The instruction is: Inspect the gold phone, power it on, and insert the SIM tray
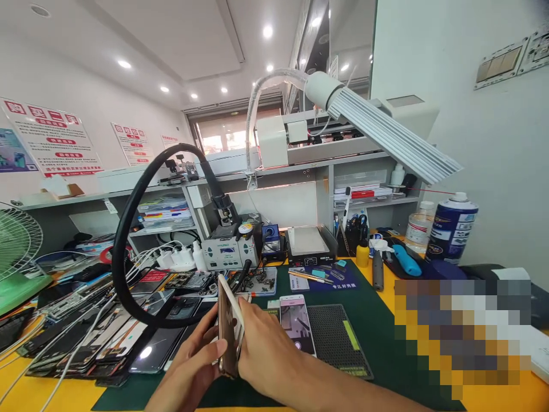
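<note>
My left hand (193, 363) is closed around a bronze-coloured smartphone (227, 343), which stands on its edge over the green mat (373, 355). The left thumb presses against its side. A white-edged flat panel (231, 300) slants alongside the phone's upper end. My right hand (268, 352) is closed on this panel from the right, its fingertips mostly hidden behind it. Whether panel and phone are joined I cannot tell. Just right of my hands, a white phone (297, 320) lies with its screen lit, beside a black perforated pad (337, 337).
Stacked phone parts (98, 343) and cables crowd the left. A black hose (124, 240) loops from the soldering station (229, 252). Behind the mat stand a parts tray (261, 280) and a heating plate (309, 246). A spray can (452, 229) stands right, under a lamp (394, 131).
</note>
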The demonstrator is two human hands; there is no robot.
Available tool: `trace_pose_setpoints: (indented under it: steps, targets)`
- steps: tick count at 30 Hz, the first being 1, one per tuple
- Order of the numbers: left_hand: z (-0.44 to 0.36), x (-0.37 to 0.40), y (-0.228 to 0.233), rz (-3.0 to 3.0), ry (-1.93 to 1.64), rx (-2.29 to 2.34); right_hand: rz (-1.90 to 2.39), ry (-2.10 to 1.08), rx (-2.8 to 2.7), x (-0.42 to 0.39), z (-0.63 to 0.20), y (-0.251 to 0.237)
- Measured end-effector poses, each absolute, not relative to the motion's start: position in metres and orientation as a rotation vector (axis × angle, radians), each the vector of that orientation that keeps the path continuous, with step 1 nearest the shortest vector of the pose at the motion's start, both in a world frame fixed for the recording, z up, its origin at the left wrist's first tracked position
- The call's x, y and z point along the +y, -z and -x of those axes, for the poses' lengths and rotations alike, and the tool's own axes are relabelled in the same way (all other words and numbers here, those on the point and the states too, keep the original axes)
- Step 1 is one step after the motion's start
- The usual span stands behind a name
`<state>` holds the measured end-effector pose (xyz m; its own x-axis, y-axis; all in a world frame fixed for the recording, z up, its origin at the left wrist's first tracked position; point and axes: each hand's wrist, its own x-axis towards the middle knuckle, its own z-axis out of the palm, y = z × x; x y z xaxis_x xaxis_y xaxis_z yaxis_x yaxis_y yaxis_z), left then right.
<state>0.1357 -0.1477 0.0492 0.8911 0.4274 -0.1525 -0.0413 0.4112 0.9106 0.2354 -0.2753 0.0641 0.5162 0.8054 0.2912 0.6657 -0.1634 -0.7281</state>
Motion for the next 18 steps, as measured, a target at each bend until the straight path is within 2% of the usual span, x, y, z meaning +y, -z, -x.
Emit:
trace_pose_setpoints:
  steps: [5,11,18]
  targets:
    - [-0.115,-0.139,-0.053,-1.059,-0.283,0.431,2.005,-0.133,-1.197,-0.275,-0.235,-0.074]
    - [-0.093,-0.130,-0.049,-0.835,-0.185,0.267,1.807,-0.114,-1.007,-0.279,-0.250,-0.078]
    - [-0.095,-0.131,-0.038,-0.745,-0.154,0.004,1.463,-0.487,-0.407,-0.259,-0.258,-0.044]
